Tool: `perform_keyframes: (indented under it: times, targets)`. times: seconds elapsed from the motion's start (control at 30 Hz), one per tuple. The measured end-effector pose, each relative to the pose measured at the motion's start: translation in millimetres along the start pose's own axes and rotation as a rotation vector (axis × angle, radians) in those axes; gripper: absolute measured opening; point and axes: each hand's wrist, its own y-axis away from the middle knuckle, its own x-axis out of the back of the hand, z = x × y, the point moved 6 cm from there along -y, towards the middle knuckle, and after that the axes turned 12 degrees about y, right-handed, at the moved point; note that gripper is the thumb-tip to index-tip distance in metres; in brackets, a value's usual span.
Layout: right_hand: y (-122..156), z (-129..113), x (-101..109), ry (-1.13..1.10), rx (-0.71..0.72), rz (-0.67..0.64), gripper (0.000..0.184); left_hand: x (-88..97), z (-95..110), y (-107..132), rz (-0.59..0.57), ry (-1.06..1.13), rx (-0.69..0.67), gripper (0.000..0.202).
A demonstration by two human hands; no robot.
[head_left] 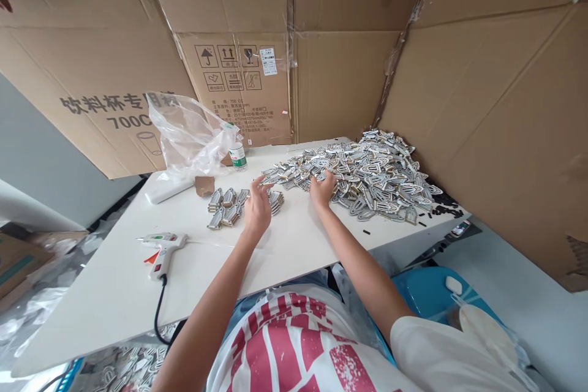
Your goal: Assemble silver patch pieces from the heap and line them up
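My left hand [258, 208] is above the table beside neat stacks of small grey-and-white pointed flat pieces [223, 215]. Its fingers are bent but apart, and I see nothing held between them. Part of the stacks is hidden behind this hand. At the near left edge of a big loose pile of the same pieces [372, 168] is my right hand [323, 190]. Its fingers curl inward at the pieces; whatever lies in them is too small to make out.
A white glue gun [166, 250] lies on the white table [114, 294], its black cord over the front edge. Behind the stacks are a crumpled plastic bag [188, 135], a small bottle [237, 157] and a cardboard scrap [204, 186]. Black bits [448, 205] lie right. Cardboard walls [344, 86] enclose the back.
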Motion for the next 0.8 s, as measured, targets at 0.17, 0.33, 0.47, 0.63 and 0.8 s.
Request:
perform_keyframes:
  times: [0.17, 0.33, 0.47, 0.63, 0.8]
  targets:
    - [4, -5, 10, -0.085, -0.088, 0.040, 0.054, 0.3, -3, 0, -0.004, 0.012, 0.020, 0.021]
    - [10, -22, 20, -0.128, 0.074, 0.069, 0.043, -5.7, -7, 2, -0.092, -0.115, 0.047, 0.022]
    - [19, -33, 18, -0.187, 0.167, 0.005, 0.034, -7.0, -4, 3, -0.085, -0.132, 0.005, 0.023]
    - [27, -41, 17, -0.290, 0.180, -0.074, 0.033, -6.0, 0, 3, -0.082, -0.090, -0.032, 0.022]
    - [26, -44, 13, -0.485, 0.130, -0.164, 0.031, -9.0, 2, 4, -0.133, -0.071, -0.085, 0.027]
